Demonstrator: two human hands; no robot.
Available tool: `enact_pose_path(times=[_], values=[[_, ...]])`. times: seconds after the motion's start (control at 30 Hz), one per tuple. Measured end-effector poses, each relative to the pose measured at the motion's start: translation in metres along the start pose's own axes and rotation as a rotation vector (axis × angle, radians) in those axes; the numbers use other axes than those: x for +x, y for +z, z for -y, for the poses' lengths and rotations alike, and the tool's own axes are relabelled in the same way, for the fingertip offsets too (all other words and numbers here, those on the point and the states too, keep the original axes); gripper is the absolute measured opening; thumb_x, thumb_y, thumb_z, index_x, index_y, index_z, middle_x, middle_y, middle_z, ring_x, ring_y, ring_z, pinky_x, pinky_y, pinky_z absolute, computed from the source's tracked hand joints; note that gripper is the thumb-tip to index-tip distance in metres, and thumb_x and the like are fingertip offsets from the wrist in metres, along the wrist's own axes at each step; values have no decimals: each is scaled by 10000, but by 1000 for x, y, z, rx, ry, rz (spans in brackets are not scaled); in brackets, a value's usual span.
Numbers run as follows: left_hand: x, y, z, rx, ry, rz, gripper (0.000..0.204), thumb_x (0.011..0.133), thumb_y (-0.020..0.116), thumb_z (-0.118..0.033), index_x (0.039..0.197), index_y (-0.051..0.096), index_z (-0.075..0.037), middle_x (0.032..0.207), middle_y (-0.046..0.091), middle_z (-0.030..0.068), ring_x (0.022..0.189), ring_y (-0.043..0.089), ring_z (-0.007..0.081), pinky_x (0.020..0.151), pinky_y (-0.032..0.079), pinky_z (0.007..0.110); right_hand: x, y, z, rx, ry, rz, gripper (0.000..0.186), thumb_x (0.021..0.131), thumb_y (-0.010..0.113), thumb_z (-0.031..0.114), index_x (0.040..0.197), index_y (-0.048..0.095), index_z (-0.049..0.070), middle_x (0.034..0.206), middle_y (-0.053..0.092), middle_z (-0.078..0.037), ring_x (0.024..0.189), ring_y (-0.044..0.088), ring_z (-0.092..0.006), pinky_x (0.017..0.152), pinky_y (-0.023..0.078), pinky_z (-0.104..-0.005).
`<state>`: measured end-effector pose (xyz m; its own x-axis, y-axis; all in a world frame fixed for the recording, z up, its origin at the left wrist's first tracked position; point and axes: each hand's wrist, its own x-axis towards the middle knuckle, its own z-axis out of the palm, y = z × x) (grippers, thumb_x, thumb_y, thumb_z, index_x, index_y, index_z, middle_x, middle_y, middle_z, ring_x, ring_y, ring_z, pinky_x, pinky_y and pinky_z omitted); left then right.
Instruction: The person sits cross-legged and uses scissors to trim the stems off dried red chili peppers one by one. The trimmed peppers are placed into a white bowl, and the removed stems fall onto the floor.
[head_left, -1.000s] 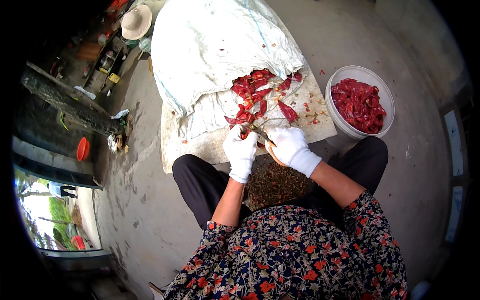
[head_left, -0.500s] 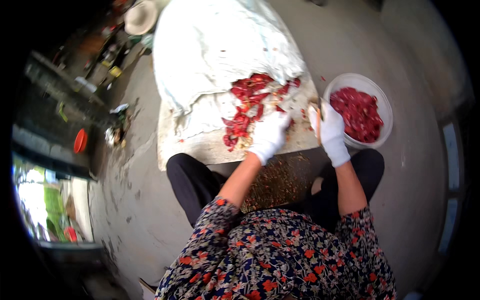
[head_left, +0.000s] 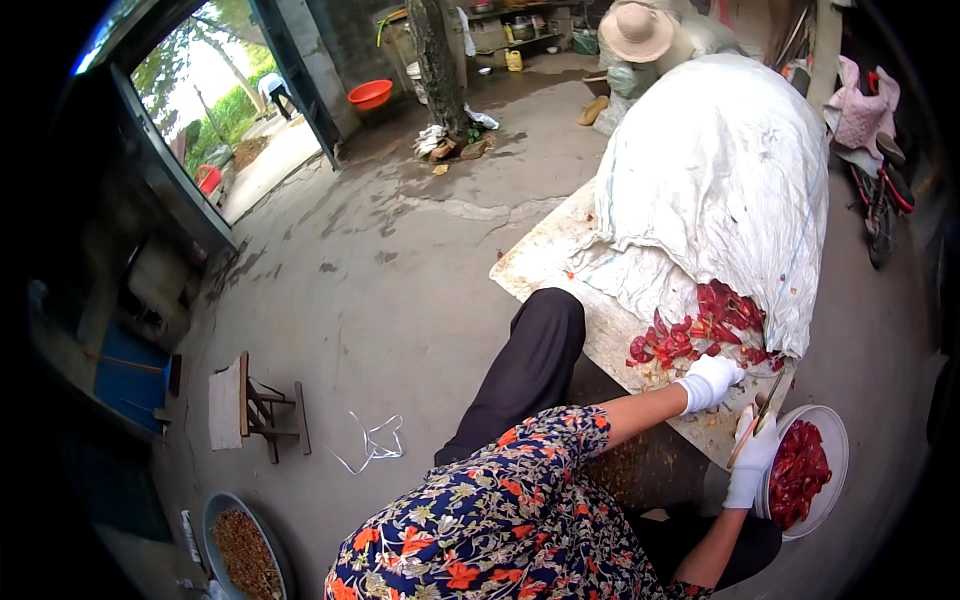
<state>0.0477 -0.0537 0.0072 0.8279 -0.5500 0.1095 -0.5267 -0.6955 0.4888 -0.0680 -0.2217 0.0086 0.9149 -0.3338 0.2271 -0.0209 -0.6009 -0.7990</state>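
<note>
My left hand (head_left: 711,383), in a white glove, is closed at the near edge of a pile of dried red chillies (head_left: 690,338). Whether anything is pinched in its fingers, I cannot make out. My right hand (head_left: 757,458), also gloved, grips scissors (head_left: 743,441) with tan handles, the dark blades pointing up and away. The chillies spill from the mouth of a big white woven sack (head_left: 715,170) lying on a pale board (head_left: 545,250). Just right of my right hand stands a round white tub (head_left: 838,440) holding red chilli pieces.
To the left are a small folding stool (head_left: 240,400), a white cord (head_left: 370,440) and a grey basin (head_left: 215,515) of brown bits. Farther off stand a tree trunk (head_left: 432,70), an orange basin (head_left: 370,95), a straw hat (head_left: 637,32) and a parked bike (head_left: 875,200). Outside the doorway, a person (head_left: 273,88) bends over.
My view has swung left, so sack, hands and tub now appear farther right, and the doorway and stool show. The scissors stay in my right hand; my left hand is still by the chillies.
</note>
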Motion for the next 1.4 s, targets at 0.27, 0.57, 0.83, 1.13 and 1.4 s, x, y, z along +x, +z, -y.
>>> enact_pose_path(times=[0.27,0.57,0.83,1.13,1.4], values=[[-48,-56,28,-732,-182,-225,479,979,636,-122,1457,610,-95,1069,735,115,877,668,157,847,558,322,-14,0,40,-250,-104,50,365,950,724,130,1301,685,35,952,740,-192,841,731,-275,808,566,-392],[-53,-15,74,-989,-184,-405,467,981,691,-48,1430,565,-30,1238,694,55,1075,631,176,954,543,350,-24,15,76,-331,-300,12,360,941,735,294,1179,714,26,968,717,-250,909,701,-456,798,550,-534],[-75,-48,31,-971,-218,-309,387,965,719,-13,1333,651,85,1126,741,93,972,693,122,857,583,269,-23,3,82,-592,-336,166,263,890,714,327,926,707,67,893,716,-157,840,716,-361,769,559,-493],[-77,-36,7,-595,-99,-388,344,895,793,-48,1222,729,39,1098,766,80,963,694,117,888,563,276,-21,3,74,-738,-266,183,313,922,678,271,1202,723,139,919,727,-102,878,731,-280,775,535,-441],[-79,-41,9,-642,-117,-357,348,880,793,-52,1210,731,43,1087,762,73,957,687,116,875,552,266,-21,4,80,-764,-254,244,307,892,710,277,1154,711,118,984,714,-111,926,723,-302,793,549,-458]])
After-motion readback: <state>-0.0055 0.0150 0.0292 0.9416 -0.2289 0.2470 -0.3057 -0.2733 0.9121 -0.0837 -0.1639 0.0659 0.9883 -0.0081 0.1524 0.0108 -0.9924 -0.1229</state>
